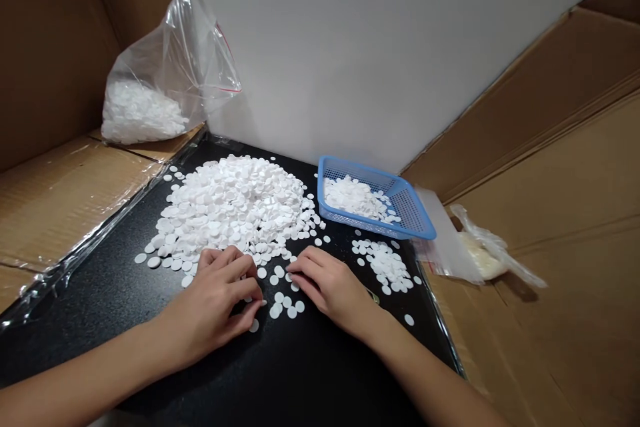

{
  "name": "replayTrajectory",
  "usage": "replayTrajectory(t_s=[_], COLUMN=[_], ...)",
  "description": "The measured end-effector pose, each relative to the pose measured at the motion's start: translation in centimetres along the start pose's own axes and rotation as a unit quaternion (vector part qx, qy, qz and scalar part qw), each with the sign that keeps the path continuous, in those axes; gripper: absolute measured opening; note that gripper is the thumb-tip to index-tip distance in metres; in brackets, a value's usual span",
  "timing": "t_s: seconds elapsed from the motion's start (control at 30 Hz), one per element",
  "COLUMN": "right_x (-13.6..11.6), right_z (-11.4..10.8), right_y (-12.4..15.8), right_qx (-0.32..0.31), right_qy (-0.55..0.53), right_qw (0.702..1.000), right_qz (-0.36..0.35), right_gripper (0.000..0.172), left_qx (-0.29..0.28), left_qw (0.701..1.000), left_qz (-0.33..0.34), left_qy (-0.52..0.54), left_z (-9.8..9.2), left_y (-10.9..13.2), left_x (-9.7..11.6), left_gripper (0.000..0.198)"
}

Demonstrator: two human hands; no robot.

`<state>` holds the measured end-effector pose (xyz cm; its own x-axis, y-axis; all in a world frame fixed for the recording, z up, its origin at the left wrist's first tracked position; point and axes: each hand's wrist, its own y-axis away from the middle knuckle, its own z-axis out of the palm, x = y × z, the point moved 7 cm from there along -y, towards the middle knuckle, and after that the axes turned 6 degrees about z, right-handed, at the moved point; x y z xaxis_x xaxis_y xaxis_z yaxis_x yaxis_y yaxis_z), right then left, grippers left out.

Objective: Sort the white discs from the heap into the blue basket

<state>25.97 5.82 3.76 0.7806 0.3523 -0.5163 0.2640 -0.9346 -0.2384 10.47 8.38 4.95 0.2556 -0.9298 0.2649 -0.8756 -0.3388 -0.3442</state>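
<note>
On the black surface (280,377), the left hand (217,293) pinches a white disc (264,303) in its fingertips; the right hand (334,283) bends beside loose discs (292,312), its grip impossible to tell. Beyond, left, lies a big disc pile (235,207); far right, a blue basket (411,208) holds more.

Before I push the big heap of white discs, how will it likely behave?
The heap of white discs would probably slump, since its pieces lie loose. Stray discs look thin and lie flat on the black tabletop, so they're likely light and may slide.
</note>
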Motion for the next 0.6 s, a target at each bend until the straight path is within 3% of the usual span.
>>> replayTrajectory(t_s=[0.1,0.2,0.4,0.5,0.6], right_x=[-0.4,-0.4,0.0,0.0,0.0], right_z=[0.9,1.0,0.3,0.0,0.4], right_y=[-0.2,-0.2,0.0,-0.3,-0.9], right_qx=[0.015,0.012,-0.076,-0.06,-0.013], right_qy=[0.013,-0.001,-0.048,-0.022,0.004], right_qw=[0.999,1.0,0.995,0.996,0.999], right_qz=[-0.036,-0.028,0.05,0.055,0.04], right_gripper=[0.011,0.006,0.011,0.01,0.011], left_qx=[-0.03,-0.021,0.019,0.017,-0.009], left_qw=[0.997,0.997,0.995,0.996,0.993], left_qz=[-0.038,-0.057,-0.098,-0.073,-0.006], left_qy=[0.06,0.054,-0.004,-0.057,-0.119], left_z=[0.9,1.1,0.5,0.3,0.6], left_y=[0.2,0.5,0.5,-0.3,-1.2], left_x=[-0.1,-0.8,-3.1,-2.7,-1.6], left_gripper=[0.013,0.014,0.012,0.009,0.01])
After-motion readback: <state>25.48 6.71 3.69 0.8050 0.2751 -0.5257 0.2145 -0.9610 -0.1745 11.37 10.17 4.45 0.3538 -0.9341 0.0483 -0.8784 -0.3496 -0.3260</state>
